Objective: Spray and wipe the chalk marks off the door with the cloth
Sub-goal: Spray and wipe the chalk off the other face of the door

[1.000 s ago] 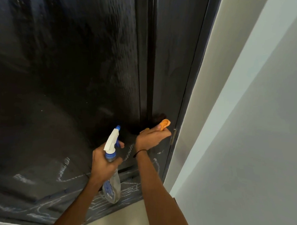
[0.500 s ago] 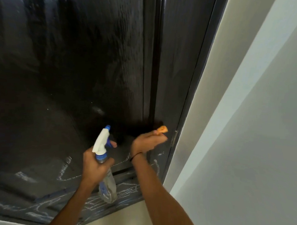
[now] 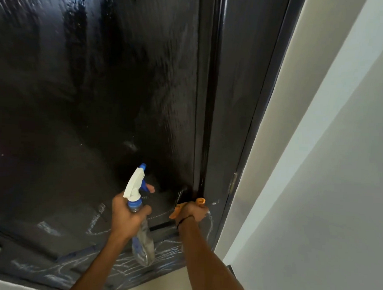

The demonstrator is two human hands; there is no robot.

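A dark wooden door (image 3: 96,102) fills the view, wet and shiny over its upper part. White and blue chalk marks (image 3: 125,264) cover its lower panel and bottom rail. My left hand (image 3: 127,216) grips the neck of a clear spray bottle (image 3: 142,243) with a white and blue trigger head, nozzle aimed at the door, one finger on the trigger. My right hand (image 3: 193,212) holds an orange cloth (image 3: 179,209) bunched against the door's right stile, low down near more chalk lines.
The dark door frame (image 3: 258,125) with a metal hinge (image 3: 233,183) runs along the right of the door. A pale grey wall (image 3: 328,171) stands to the right. Beige floor (image 3: 172,283) shows below the door.
My right hand has dragged the orange cloth downward along the right stile. My left hand with the bottle has stayed at about the same height.
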